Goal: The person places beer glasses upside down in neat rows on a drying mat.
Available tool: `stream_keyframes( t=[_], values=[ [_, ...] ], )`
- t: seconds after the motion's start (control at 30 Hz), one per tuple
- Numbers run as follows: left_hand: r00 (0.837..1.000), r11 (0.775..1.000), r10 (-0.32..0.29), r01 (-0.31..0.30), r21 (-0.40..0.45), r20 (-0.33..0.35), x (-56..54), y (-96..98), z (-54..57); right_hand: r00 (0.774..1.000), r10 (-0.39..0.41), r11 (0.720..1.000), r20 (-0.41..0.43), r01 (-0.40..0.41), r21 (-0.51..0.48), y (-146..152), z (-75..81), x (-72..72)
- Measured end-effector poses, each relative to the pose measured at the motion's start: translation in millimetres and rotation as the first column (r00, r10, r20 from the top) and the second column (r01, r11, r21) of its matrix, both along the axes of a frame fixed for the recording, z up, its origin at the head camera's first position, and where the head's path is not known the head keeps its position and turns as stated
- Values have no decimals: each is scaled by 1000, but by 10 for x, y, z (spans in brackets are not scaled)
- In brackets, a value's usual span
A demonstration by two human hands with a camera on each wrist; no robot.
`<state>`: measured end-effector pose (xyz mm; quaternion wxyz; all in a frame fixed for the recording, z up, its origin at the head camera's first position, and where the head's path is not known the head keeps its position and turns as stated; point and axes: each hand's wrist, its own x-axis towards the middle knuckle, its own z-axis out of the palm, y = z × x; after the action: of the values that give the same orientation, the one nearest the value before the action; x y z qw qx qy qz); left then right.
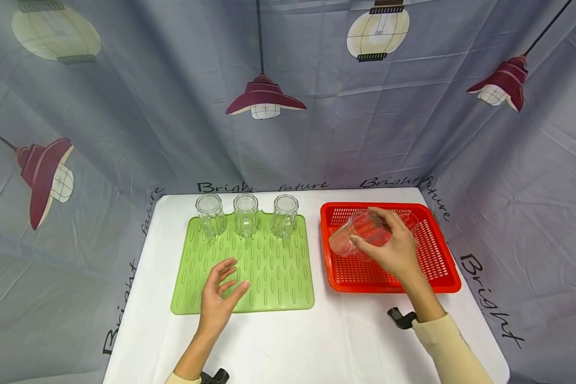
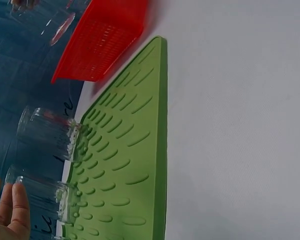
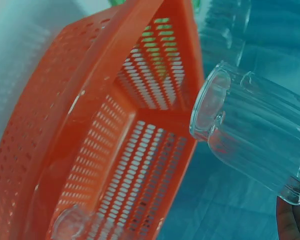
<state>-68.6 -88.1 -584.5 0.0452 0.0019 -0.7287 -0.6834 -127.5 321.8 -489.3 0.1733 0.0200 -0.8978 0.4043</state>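
Observation:
My right hand (image 1: 392,248) grips a clear glass mug (image 1: 343,241), tilted on its side above the red basket (image 1: 333,280). In the right wrist view this mug (image 3: 260,130) hangs over the basket's rim, fingertips at its far end. Another clear glass (image 3: 72,225) lies inside the basket. Three clear glass mugs, a left (image 1: 211,216), a middle (image 1: 246,216) and a right one (image 1: 284,216), stand in a row along the back of the green mat (image 1: 269,288). Over the mat's front left part my left hand (image 1: 217,298) holds nothing, its fingers spread and loosely bent.
A white table (image 1: 317,341) carries the mat on the left and the basket on the right, with a narrow gap between them. Grey curtains (image 1: 288,144) printed with lamps surround the table. A black wrist device (image 1: 402,318) sits by the right cuff.

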Motion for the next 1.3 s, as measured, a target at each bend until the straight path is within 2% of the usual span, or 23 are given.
stream_keyframes(
  t=[0.23, 0.5, 0.8, 1.13, 1.3],
  values=[
    [1000, 1000, -14, 14, 8, -22, -14, 73, 23, 999, 49, 997, -9, -49, -57, -176, 76, 54],
    [998, 999, -43, 43, -1, -37, -44, 147, 39, 990, 129, 982, -64, -136, -132, -393, 154, 104],
    [994, 997, -79, 79, 0, -80, -81, 228, 77, 978, 187, 970, -94, -198, -138, -577, 178, 129],
    [983, 987, -156, 158, 12, -99, -105, 436, 95, 958, 260, 953, -124, -275, -129, -764, 173, 204],
    [969, 975, -220, 222, 11, -113, -106, 556, 82, 938, 319, 933, -134, -336, -129, -910, 181, 236]
  ],
)
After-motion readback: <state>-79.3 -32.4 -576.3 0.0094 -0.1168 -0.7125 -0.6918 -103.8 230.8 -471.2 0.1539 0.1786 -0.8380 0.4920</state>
